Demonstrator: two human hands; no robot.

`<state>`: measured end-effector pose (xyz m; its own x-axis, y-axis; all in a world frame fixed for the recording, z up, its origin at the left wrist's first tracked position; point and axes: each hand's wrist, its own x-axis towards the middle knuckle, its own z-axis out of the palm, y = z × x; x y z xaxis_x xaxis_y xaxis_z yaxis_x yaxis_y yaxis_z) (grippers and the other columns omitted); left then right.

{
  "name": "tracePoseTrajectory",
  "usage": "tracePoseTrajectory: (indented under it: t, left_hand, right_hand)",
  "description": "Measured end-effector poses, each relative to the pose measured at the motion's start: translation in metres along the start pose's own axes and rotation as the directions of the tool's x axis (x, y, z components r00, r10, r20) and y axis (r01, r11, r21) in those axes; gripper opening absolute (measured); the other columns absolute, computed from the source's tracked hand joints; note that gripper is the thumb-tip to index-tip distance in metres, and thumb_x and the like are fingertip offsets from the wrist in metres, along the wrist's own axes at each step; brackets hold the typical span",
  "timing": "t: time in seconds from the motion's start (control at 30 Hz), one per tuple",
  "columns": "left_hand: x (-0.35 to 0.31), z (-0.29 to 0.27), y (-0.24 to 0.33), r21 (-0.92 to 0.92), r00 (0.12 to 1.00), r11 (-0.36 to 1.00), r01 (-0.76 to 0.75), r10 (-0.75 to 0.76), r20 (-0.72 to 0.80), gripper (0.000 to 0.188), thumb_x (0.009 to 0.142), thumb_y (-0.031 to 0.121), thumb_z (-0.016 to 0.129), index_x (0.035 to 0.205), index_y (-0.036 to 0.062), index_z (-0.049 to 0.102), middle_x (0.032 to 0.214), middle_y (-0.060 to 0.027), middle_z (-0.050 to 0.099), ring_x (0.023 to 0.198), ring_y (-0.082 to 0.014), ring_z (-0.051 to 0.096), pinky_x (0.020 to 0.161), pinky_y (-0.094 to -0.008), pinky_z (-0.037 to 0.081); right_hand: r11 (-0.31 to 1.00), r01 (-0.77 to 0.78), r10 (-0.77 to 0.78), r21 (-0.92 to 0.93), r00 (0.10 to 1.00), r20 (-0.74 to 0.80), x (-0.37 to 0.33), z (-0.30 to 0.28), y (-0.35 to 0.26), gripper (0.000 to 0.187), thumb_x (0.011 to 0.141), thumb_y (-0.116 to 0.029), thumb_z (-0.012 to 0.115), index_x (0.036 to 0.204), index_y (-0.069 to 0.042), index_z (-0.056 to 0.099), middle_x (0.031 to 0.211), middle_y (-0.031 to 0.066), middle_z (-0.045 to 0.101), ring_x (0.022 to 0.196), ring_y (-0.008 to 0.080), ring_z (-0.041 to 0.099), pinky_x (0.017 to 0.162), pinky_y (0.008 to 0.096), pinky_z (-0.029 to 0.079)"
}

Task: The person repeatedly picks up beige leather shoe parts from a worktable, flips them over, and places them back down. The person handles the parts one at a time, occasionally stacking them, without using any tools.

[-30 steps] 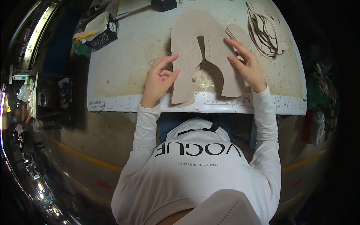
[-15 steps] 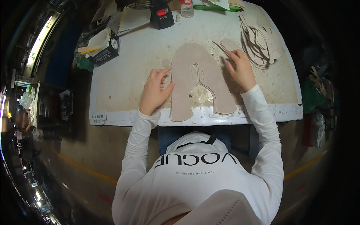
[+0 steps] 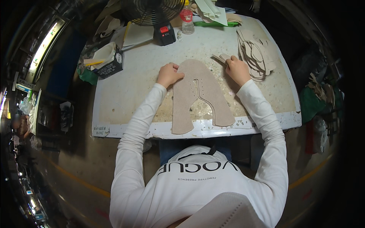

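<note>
— Both hands have shifted since a second ago: the left hand (image 3: 169, 74) has slid up to the top left edge of the tan leather piece (image 3: 197, 95), and the right hand (image 3: 237, 69) has left it for a small tan strip (image 3: 221, 57) to its upper right.

— How do they sit?

— Left lies curled, fingers pressing the piece's edge. Right is closed around the strip, I think.

— Advice?

— Keep the left pressing flat so the piece can't creep; it already overhangs the table (image 3: 133, 98) edge. The scrap pile (image 3: 256, 53) lies right of the piece.
</note>
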<state>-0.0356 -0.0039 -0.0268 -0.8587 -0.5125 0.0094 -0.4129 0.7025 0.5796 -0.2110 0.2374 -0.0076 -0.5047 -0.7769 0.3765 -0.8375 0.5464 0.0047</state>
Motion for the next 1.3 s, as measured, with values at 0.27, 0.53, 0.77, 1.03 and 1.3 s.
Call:
tracePoseTrajectory:
  t: [0.27, 0.53, 0.77, 1.03, 1.3]
  left_hand:
    - [0.008, 0.016, 0.002, -0.924, 0.973, 0.308, 0.228, -0.047, 0.224, 0.054, 0.084, 0.042, 0.063, 0.11, -0.0051, 0.056, 0.097, -0.009, 0.065, 0.085, -0.0176, 0.063, 0.078, -0.0265, 0.05]
    - [-0.013, 0.008, 0.019, -0.792, 0.959, 0.579, 0.194, 0.059, 0.278, 0.058, 0.079, 0.007, 0.071, 0.127, -0.001, 0.038, 0.115, -0.01, 0.057, 0.099, -0.0155, 0.058, 0.084, -0.0247, 0.048]
    - [0.0, 0.009, 0.035, -0.885, 0.949, 0.465, 0.031, 0.265, 0.172, 0.058, 0.078, 0.001, 0.069, 0.128, 0.0062, 0.039, 0.115, -0.0091, 0.056, 0.104, -0.0134, 0.054, 0.086, -0.0262, 0.047]
    - [0.025, 0.022, 0.004, -0.552, 0.93, 0.785, -0.28, 0.08, -0.358, 0.027, 0.084, 0.002, 0.06, 0.11, 0.004, 0.058, 0.102, -0.0049, 0.063, 0.092, -0.0108, 0.058, 0.079, -0.0219, 0.048]
    - [0.031, 0.028, -0.02, -0.533, 0.922, 0.8, -0.275, 0.063, -0.382, 0.01, 0.085, 0.003, 0.058, 0.091, 0.0016, 0.066, 0.087, -0.0036, 0.067, 0.076, -0.0084, 0.06, 0.072, -0.0215, 0.049]
  right_hand:
    - [0.899, 0.36, -0.22, 0.251, 0.864, -0.453, 0.003, -0.007, -0.062, 0.037, 0.075, -0.008, 0.067, 0.111, -0.014, 0.064, 0.093, 0.0019, 0.063, 0.072, 0.0188, 0.064, 0.061, 0.0298, 0.054]
    - [0.785, 0.163, -0.081, 0.598, 0.984, -0.162, -0.011, 0.007, -0.061, 0.05, 0.076, -0.021, 0.07, 0.124, -0.016, 0.056, 0.107, 0.0096, 0.055, 0.098, 0.0228, 0.058, 0.081, 0.0299, 0.05]
    - [-0.001, -0.427, 0.021, 0.904, 0.904, 0.427, 0.006, 0.007, -0.037, 0.075, 0.075, -0.015, 0.076, 0.136, 0.001, 0.036, 0.121, 0.0116, 0.055, 0.107, 0.0173, 0.054, 0.088, 0.0289, 0.045]
    - [0.258, -0.464, 0.31, 0.847, 0.871, 0.382, 0.074, 0.045, 0.011, 0.064, 0.065, -0.006, 0.079, 0.123, -0.009, 0.052, 0.099, 0.0119, 0.065, 0.086, 0.0191, 0.062, 0.079, 0.0284, 0.047]
    - [0.255, -0.488, 0.414, 0.835, 0.835, 0.362, 0.167, 0.097, 0.07, 0.064, 0.063, -0.007, 0.08, 0.122, -0.008, 0.056, 0.107, 0.0101, 0.065, 0.092, 0.0193, 0.062, 0.084, 0.0281, 0.047]
